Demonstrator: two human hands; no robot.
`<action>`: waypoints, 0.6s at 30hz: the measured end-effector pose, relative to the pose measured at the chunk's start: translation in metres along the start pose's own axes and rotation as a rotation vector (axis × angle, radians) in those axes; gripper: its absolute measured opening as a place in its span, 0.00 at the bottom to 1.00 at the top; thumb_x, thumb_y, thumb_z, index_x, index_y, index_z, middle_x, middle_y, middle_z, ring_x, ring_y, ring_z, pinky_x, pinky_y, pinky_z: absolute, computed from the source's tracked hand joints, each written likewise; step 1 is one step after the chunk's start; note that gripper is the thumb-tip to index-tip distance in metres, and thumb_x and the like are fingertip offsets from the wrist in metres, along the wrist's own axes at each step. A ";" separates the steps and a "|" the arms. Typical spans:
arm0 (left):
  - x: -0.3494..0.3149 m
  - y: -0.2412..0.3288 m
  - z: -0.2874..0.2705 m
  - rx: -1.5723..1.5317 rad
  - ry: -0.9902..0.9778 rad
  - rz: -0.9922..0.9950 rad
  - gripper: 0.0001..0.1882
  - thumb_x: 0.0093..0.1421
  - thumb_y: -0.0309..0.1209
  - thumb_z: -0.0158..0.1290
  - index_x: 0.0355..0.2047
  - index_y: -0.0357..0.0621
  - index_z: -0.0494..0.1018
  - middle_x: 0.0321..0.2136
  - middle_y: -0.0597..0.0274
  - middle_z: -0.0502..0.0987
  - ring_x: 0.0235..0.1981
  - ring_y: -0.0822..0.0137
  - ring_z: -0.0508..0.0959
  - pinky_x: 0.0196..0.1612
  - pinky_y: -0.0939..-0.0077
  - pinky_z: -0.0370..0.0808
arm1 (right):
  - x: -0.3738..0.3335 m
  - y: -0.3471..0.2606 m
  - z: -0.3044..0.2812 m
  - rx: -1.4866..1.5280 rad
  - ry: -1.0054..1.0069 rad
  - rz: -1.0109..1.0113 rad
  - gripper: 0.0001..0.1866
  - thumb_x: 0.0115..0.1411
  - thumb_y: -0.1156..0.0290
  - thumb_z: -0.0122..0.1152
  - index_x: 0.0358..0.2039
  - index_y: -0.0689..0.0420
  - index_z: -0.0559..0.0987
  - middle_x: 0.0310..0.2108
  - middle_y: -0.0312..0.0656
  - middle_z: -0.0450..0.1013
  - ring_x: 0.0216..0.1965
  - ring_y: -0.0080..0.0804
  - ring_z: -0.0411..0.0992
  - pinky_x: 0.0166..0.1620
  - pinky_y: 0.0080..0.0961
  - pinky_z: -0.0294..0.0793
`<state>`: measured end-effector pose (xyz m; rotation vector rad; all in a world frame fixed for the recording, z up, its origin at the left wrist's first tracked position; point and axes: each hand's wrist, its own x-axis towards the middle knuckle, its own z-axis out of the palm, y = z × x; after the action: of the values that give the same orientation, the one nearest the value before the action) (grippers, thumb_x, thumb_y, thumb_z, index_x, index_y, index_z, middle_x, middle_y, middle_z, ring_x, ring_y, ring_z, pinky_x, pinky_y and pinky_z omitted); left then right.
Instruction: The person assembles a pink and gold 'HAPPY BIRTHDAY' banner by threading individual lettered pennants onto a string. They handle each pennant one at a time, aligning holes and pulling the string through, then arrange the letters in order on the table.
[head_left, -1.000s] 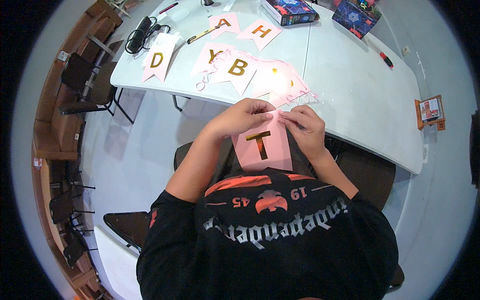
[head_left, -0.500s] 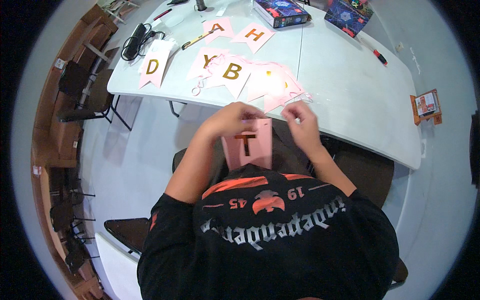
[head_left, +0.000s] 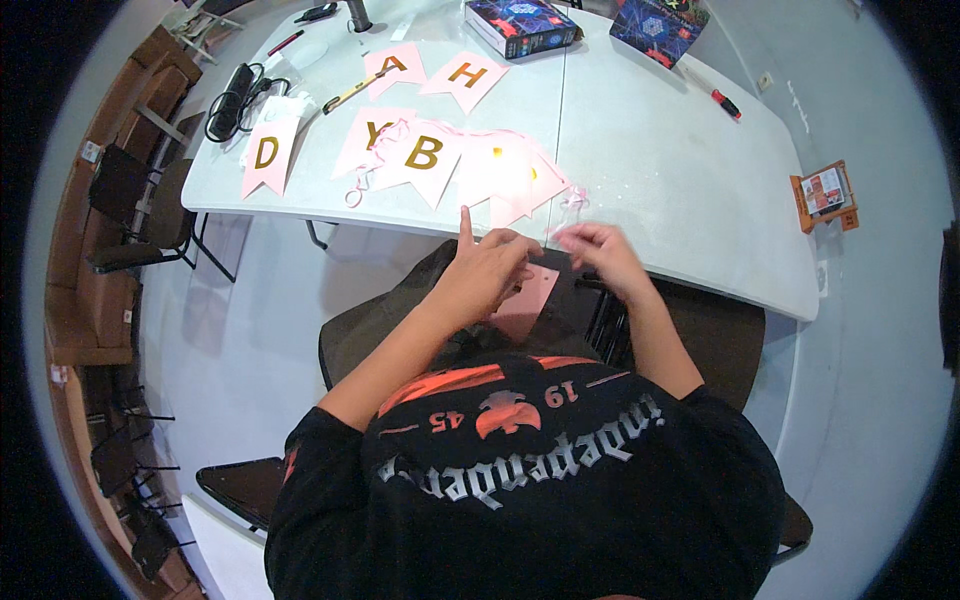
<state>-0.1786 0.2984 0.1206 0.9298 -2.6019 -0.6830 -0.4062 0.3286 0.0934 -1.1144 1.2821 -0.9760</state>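
My left hand point(head_left: 490, 272) grips a pink pennant card point(head_left: 527, 308) low in front of me, between thumb and fingers, with the index finger sticking up. The hand covers much of the card; a small punched hole shows near its top corner. Just right of it, my right hand point(head_left: 606, 258) is closed in a pinch on a thin pink ribbon point(head_left: 574, 198) that hangs over the table's near edge. Beyond my hands lie pink pennants with gold letters, among them a middle one point(head_left: 420, 165) overlapped by looping ribbon, and a glare-lit stack point(head_left: 512, 185).
On the white table point(head_left: 660, 170) are more pennants, a yellow cutter knife point(head_left: 352, 92), a black cable bundle point(head_left: 238, 104), a red pen point(head_left: 286, 42), a dark blue box point(head_left: 522, 28), a second box point(head_left: 658, 30) and a red-black marker point(head_left: 726, 103). Dark chairs point(head_left: 135, 200) stand left.
The card in my left hand has turned and tilted, so its gold letter is now mostly hidden. My right hand has come lower and closer to the ribbon end. The whole view has shifted slightly.
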 end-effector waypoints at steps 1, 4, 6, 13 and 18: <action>0.002 0.000 0.002 0.026 0.016 -0.006 0.14 0.51 0.32 0.56 0.38 0.53 0.69 0.38 0.68 0.73 0.50 0.66 0.68 0.60 0.33 0.35 | -0.008 -0.003 0.011 0.026 -0.167 0.017 0.09 0.55 0.69 0.60 0.34 0.61 0.79 0.24 0.31 0.72 0.24 0.15 0.65 0.29 0.13 0.65; 0.002 -0.007 0.002 -0.018 0.026 0.034 0.17 0.51 0.33 0.56 0.42 0.52 0.69 0.39 0.68 0.73 0.51 0.63 0.68 0.60 0.35 0.33 | -0.015 -0.008 0.031 -0.092 -0.169 0.001 0.05 0.54 0.73 0.60 0.29 0.61 0.78 0.23 0.31 0.71 0.22 0.15 0.65 0.27 0.12 0.64; 0.001 -0.012 0.002 0.067 0.419 -0.071 0.17 0.52 0.32 0.56 0.44 0.49 0.69 0.38 0.66 0.74 0.46 0.65 0.71 0.58 0.41 0.48 | -0.014 -0.012 0.028 -0.071 -0.031 0.039 0.06 0.53 0.72 0.62 0.30 0.62 0.79 0.22 0.33 0.72 0.23 0.16 0.66 0.28 0.14 0.65; -0.018 -0.061 -0.019 -1.125 0.283 -0.438 0.12 0.59 0.30 0.52 0.42 0.38 0.72 0.29 0.69 0.75 0.30 0.81 0.71 0.34 0.87 0.67 | -0.011 -0.041 0.025 0.396 -0.021 -0.057 0.13 0.52 0.73 0.62 0.36 0.68 0.77 0.26 0.40 0.74 0.27 0.25 0.72 0.35 0.19 0.73; -0.018 -0.067 -0.033 -1.197 0.421 -0.462 0.13 0.60 0.32 0.50 0.44 0.42 0.72 0.35 0.67 0.76 0.35 0.77 0.73 0.40 0.81 0.69 | -0.007 -0.068 0.022 0.191 0.020 -0.107 0.12 0.55 0.79 0.57 0.39 0.71 0.76 0.28 0.42 0.75 0.31 0.30 0.75 0.40 0.22 0.76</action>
<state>-0.1166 0.2535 0.1116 1.0283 -1.1947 -1.6423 -0.3809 0.3232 0.1603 -1.0354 1.1285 -1.1671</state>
